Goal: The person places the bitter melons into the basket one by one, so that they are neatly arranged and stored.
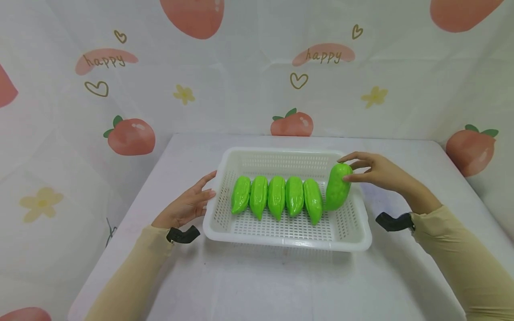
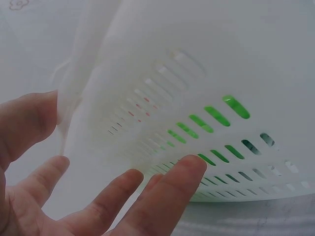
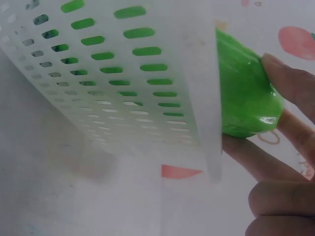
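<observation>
A white perforated plastic basket [image 1: 287, 241] stands on the table, with a row of several glossy green, ridged, pointed vegetables [image 1: 276, 196] inside. At its right end, my right hand [image 1: 377, 171] pinches another plump green vegetable [image 1: 338, 187] between thumb and fingers. That one stands upright in the basket, its top above the rim. In the right wrist view the fingertips sit around the vegetable's [image 3: 248, 93] top end, past the basket's rim. My left hand [image 1: 186, 205] touches the basket's left side. Its fingers [image 2: 170, 191] are extended and spread beside the slotted outer wall [image 2: 236, 54].
The basket sits on a white table [image 1: 257, 285]. Behind it hangs a pale cloth [image 1: 241, 89] printed with peaches, hearts and flowers. Black wrist mounts [image 1: 183, 234] project from both sleeves near the basket's sides.
</observation>
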Motion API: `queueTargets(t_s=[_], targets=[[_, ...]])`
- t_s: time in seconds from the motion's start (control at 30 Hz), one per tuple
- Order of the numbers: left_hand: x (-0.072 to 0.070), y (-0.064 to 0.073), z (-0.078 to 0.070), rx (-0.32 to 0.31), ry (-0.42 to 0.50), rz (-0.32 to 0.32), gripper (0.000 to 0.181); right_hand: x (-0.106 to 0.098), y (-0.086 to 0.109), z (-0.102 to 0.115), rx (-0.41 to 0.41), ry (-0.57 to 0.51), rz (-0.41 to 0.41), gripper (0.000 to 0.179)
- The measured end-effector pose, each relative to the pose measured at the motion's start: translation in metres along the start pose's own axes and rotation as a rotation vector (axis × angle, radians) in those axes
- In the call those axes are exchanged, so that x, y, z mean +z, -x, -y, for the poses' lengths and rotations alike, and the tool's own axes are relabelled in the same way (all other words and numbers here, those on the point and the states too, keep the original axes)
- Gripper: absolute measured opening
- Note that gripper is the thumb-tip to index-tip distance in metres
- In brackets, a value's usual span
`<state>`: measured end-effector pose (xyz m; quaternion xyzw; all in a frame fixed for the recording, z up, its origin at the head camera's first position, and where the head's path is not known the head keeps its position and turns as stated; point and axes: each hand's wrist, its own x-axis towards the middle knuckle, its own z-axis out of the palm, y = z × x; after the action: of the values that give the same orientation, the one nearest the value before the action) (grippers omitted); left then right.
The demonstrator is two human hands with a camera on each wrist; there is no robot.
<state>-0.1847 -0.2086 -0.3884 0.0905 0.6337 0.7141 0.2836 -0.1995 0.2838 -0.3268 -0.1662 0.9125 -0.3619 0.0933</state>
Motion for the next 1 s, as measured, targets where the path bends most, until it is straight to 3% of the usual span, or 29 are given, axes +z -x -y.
queueTargets(t_s=[1.0], targets=[[0.000, 0.000, 0.000, -0.007, 0.000, 0.003, 0.061, 0.015, -0.007, 0.011, 0.000, 0.180, 0.061, 0.056]])
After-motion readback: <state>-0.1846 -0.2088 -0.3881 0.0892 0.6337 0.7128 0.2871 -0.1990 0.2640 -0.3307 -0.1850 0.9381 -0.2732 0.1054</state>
